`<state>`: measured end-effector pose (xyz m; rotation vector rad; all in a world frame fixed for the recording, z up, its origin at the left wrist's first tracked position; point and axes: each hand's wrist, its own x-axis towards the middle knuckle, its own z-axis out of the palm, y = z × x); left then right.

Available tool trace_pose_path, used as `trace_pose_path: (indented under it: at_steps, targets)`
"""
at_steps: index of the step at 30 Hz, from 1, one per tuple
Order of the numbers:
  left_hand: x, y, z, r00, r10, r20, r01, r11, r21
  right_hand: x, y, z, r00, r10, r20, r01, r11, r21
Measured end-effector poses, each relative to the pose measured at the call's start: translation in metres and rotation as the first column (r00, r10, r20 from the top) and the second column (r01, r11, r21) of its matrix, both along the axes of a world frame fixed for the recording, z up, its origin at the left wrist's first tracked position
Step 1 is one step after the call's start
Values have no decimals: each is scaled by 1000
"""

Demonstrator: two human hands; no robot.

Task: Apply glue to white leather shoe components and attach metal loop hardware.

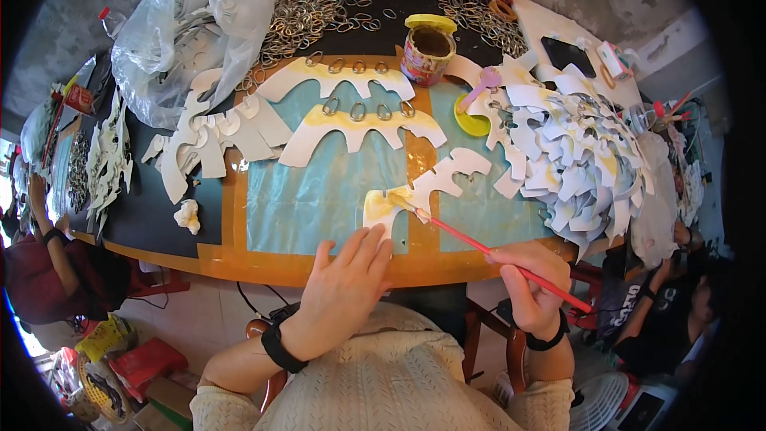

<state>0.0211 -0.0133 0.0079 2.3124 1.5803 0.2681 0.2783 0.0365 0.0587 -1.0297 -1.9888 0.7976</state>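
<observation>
A scalloped white cut-out piece [456, 174] lies on the blue-covered table in front of me, with yellow glue on its near end. My left hand [349, 275] lies flat with fingers apart, fingertips resting on that near end. In my right hand [533, 279] is a red-handled paintbrush [467, 239], gripped along its handle; its tip touches the yellow patch. Beyond lie two similar pieces, a nearer glued strip [315, 132] and a farther glued strip [287, 84], each carrying several metal rings along its yellow edge.
Open glue tin [425, 60] stands at the back; a yellow lid [472, 121] lies nearby. Large pile of white pieces [578, 152] at right, smaller stack [231, 128] at left. Behind are a plastic bag [199, 40] and metal rings [299, 20]. Other people sit on both sides.
</observation>
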Motion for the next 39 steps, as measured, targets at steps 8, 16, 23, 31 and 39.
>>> trace_pose_path:
  at_steps: [8,16,23,31,39]
  targets:
    - [0,0,-1,1000,-1,-1,1,1000,-4,1,2,3,999,37,11,-37,999,-4]
    - [1,-1,-1,1000,3,-11,-3,1000,-1,11,-4,5,998,-64,16,64,998,-15]
    - [1,0,-1,1000,7,-18,-7,1000,6,1,1,3,1000,-8,21,7,1000,27]
    - [1,0,-2,1000,6,-4,-6,1000,21,5,-4,5,998,-47,30,46,999,28]
    - [2,0,-1,1000,7,-14,-7,1000,21,15,-5,2,995,-98,6,97,993,63]
